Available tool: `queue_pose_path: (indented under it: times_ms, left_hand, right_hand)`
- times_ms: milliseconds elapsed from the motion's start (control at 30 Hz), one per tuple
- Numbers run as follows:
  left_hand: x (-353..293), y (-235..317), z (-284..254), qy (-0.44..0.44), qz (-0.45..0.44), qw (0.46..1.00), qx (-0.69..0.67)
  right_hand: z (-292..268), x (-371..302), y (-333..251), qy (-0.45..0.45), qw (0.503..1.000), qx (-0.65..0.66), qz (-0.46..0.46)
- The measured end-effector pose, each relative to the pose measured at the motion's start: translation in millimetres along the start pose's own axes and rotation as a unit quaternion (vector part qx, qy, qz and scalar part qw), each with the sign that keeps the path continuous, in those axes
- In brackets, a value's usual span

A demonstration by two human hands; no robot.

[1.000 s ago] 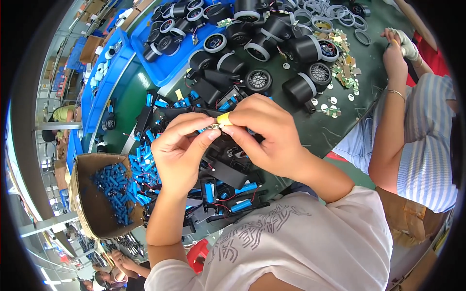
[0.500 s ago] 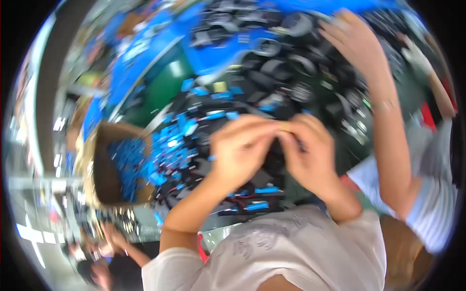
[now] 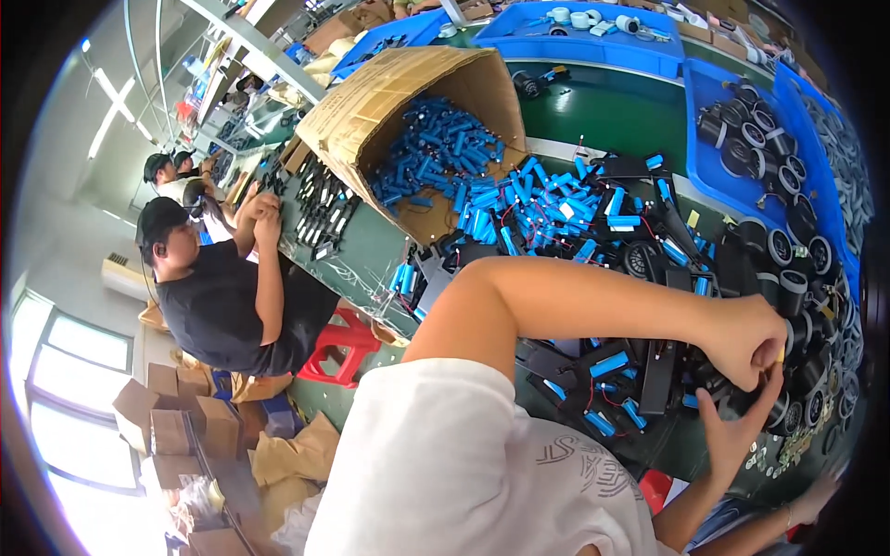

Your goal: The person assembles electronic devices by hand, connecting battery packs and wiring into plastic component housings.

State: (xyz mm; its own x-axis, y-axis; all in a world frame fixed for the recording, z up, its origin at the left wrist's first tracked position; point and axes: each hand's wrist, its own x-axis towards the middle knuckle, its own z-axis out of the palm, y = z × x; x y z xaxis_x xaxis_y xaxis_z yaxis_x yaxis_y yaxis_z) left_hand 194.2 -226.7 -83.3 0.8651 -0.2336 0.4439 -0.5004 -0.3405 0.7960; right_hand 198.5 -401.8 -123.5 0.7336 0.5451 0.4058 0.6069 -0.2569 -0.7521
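Note:
My left hand (image 3: 744,341) reaches across to the right, its fingers curled closed around something small. Only a yellowish bit of that piece (image 3: 781,353) shows at the fingertips; its kind is hidden. Just below, my right hand (image 3: 734,428) has its thumb stretched away from its fingers, whose tips meet the left hand. Both hands are above black round parts with pale rims (image 3: 791,285). Left of them lie blue cylindrical battery cells (image 3: 607,363) with thin wires, and flat black casings (image 3: 657,378).
A tilted cardboard box (image 3: 371,111) spills blue cells onto the green bench. Blue trays (image 3: 593,57) stand along the far side. A co-worker in black (image 3: 218,296) sits at the left near a red stool (image 3: 338,347). Another person's hand (image 3: 816,496) is at the lower right.
The view has swung to the left, bringing the seated co-worker and windows in. My hands now appear farther right, still together. The other person's arm is no longer over the round parts.

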Motion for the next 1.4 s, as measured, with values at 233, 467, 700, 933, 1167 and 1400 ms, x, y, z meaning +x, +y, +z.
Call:
queue_pose_path:
  times_ms: [233, 467, 700, 933, 1167, 1400]
  left_hand:
    - [12, 10, -3, -0.119, -0.004, 0.992, -0.034]
    - [9, 42, -25, -0.047, 0.06, 0.995, -0.071]
    - [-20, 83, -50, 0.083, 0.1, 0.984, -0.122]
    - [-63, 112, -81, 0.274, 0.152, 0.947, -0.068]
    - [-91, 104, -89, 0.327, 0.159, 0.926, -0.1]
    - [-93, 103, -80, 0.345, 0.132, 0.914, -0.166]
  right_hand:
    - [8, -17, 43, -0.001, 0.994, 0.072, 0.088]
    - [-6, -21, 71, 0.009, 0.991, 0.128, 0.042]
    - [-13, 4, 144, -0.307, 0.865, 0.355, 0.175]
    - [51, 40, -6, -0.201, 0.854, 0.455, 0.154]
    - [76, 70, -104, -0.141, 0.824, 0.541, 0.092]
    - [69, 73, -102, -0.205, 0.847, 0.482, 0.092]
